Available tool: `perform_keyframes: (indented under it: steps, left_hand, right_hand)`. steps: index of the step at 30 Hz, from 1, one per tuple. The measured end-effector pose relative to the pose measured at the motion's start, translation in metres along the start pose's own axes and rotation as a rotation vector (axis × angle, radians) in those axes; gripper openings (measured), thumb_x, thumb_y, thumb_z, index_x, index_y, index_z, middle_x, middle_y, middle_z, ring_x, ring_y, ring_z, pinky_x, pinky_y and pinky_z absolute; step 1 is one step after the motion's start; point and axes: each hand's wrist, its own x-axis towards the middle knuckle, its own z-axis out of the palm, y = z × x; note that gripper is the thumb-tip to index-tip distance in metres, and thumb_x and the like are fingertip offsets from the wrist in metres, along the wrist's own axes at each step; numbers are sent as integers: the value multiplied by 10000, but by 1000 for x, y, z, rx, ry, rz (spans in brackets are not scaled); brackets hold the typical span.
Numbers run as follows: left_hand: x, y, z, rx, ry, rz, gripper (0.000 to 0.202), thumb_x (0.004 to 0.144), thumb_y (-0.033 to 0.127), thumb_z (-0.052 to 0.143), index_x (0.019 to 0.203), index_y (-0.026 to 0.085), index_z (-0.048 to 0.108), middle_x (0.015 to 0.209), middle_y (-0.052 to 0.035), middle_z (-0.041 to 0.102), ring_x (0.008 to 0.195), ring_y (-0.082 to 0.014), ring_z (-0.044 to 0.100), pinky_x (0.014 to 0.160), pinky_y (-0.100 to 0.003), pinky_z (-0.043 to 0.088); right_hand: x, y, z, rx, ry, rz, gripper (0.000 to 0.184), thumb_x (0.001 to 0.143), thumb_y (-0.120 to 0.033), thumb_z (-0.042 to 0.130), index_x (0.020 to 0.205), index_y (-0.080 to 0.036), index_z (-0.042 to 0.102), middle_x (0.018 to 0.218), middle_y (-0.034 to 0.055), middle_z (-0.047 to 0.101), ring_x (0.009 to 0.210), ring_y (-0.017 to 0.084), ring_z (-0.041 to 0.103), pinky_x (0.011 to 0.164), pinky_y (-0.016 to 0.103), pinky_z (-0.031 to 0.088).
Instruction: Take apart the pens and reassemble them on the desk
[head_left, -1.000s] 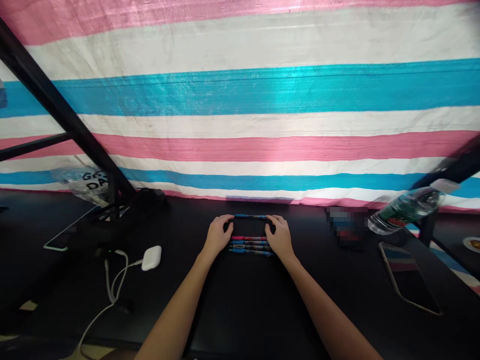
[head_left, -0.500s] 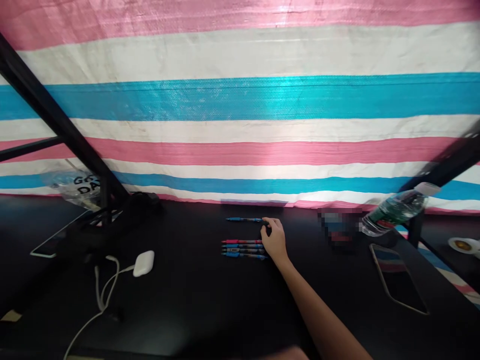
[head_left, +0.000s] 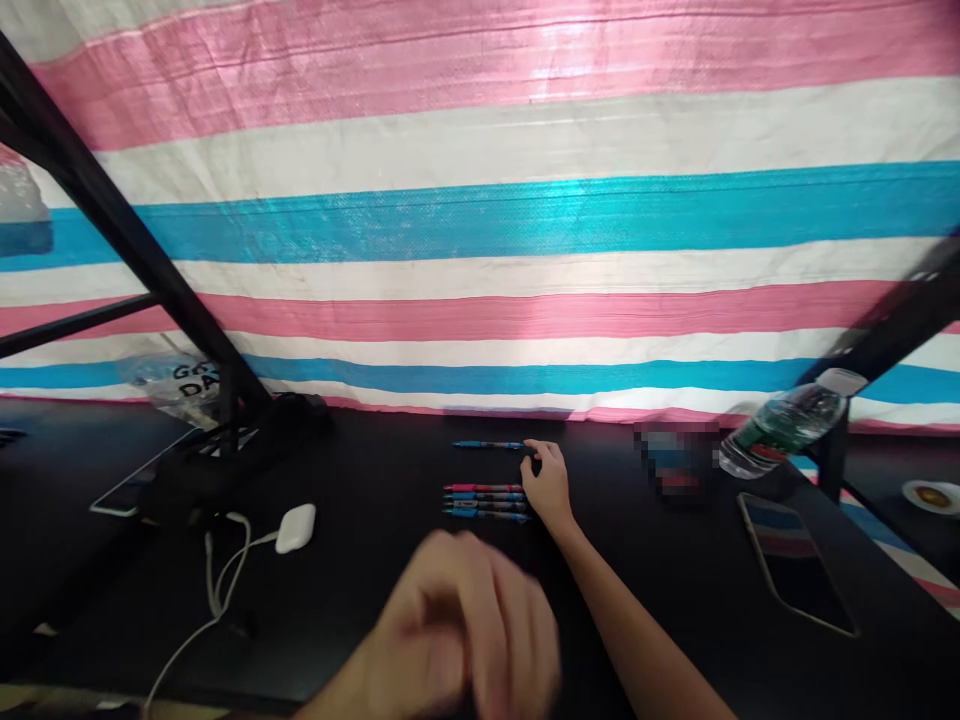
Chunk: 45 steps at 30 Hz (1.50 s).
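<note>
My right hand (head_left: 547,485) rests on the black table with thumb and index finger apart in a C shape. Its index fingertip is at the right end of a lone blue pen (head_left: 487,445). The thumb is beside the right ends of several pens lying side by side: a red pen (head_left: 480,489) at the back, blue and dark ones between, and a light-blue pen (head_left: 484,515) in front. My left hand (head_left: 472,620) is close to the camera, blurred, with its fingers bent downward. Its fingertips are partly out of frame, so I cannot see whether it holds anything.
A white earphone case (head_left: 295,528) on a white cable (head_left: 217,600) lies left. On the right are a water bottle (head_left: 787,425), leaning, a phone (head_left: 795,565) and a pixelated item (head_left: 679,458). Black frame bars (head_left: 142,250) stand before a striped sheet (head_left: 480,220).
My left hand has come up from the bottom edge into the foreground. My right hand stays by the pens, which have not visibly moved. The view has shifted slightly.
</note>
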Motion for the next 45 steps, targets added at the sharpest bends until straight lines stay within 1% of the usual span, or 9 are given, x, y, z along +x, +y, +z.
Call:
perform_keyframes:
  steps: [2, 5, 7, 10, 15, 20, 27, 37, 45]
  left_hand:
    - [12, -11, -35, 178, 375, 129, 402, 836, 550, 476, 706, 217, 661, 592, -57, 593, 622, -184, 565, 627, -319, 465]
    - [23, -44, -92, 573, 682, 60, 277, 839, 425, 546, 808, 171, 654, 682, -40, 608, 653, -158, 552, 650, -273, 441]
    - [21, -66, -123, 810, 817, -12, 296, 855, 421, 497, 800, 170, 644, 688, -35, 610, 654, -159, 551, 636, -259, 421]
    - [11, -87, -146, 1173, 796, -184, 278, 860, 399, 481, 767, 190, 639, 716, -34, 628, 675, -170, 567, 617, -252, 376]
    - [0, -92, -146, 1356, 731, -462, 264, 871, 385, 462, 810, 208, 649, 631, -22, 615, 598, -178, 561, 534, -246, 279]
    - [3, -99, -144, 1328, 621, -388, 205, 858, 288, 479, 805, 194, 654, 649, -27, 624, 606, -166, 562, 552, -243, 301]
    - [4, -110, -152, 1208, 683, -209, 218, 841, 271, 488, 750, 179, 663, 694, -38, 596, 599, -150, 539, 581, -257, 383]
    - [13, -117, -156, 597, 791, -103, 213, 731, 327, 646, 853, 164, 708, 801, -54, 646, 746, -174, 608, 659, -266, 468]
    - [16, -112, -149, 414, 856, -102, 300, 732, 439, 640, 799, 146, 651, 641, -2, 579, 555, -106, 499, 559, -234, 420]
  right_hand:
    - [1, -1, -2, -20, -5, 5, 260, 813, -199, 445, 997, -153, 623, 960, 114, 563, 849, 223, 563, 786, 358, 468]
    - [1, -3, -5, -77, -56, 2, 202, 802, -180, 445, 906, -167, 617, 886, 80, 553, 767, 191, 554, 721, 311, 455]
    - [1, -5, -9, -142, -136, -21, 152, 796, -171, 451, 818, -182, 601, 810, 52, 544, 712, 174, 537, 662, 282, 424]
    - [0, -7, -15, -262, -253, -51, 135, 801, -182, 470, 707, -194, 567, 689, 26, 530, 675, 171, 515, 614, 266, 366]
    - [-3, -12, -22, -324, -354, -25, 153, 815, -192, 485, 674, -192, 542, 631, 12, 546, 609, 146, 505, 575, 247, 314]
    - [-5, -15, -20, -361, -400, -3, 115, 784, -135, 486, 712, -193, 555, 618, 10, 567, 591, 142, 517, 545, 239, 279]
    - [-5, -8, -17, -236, -300, -11, 154, 794, -187, 475, 671, -201, 566, 596, 2, 530, 559, 140, 495, 536, 246, 301]
    - [6, 0, -8, 417, -257, 115, 297, 796, -451, 575, 865, -178, 670, 745, 48, 601, 648, 166, 560, 583, 283, 446]
    - [11, 1, -13, 723, -352, 293, 340, 711, -468, 693, 878, -172, 676, 699, 27, 639, 599, 138, 548, 625, 297, 446]
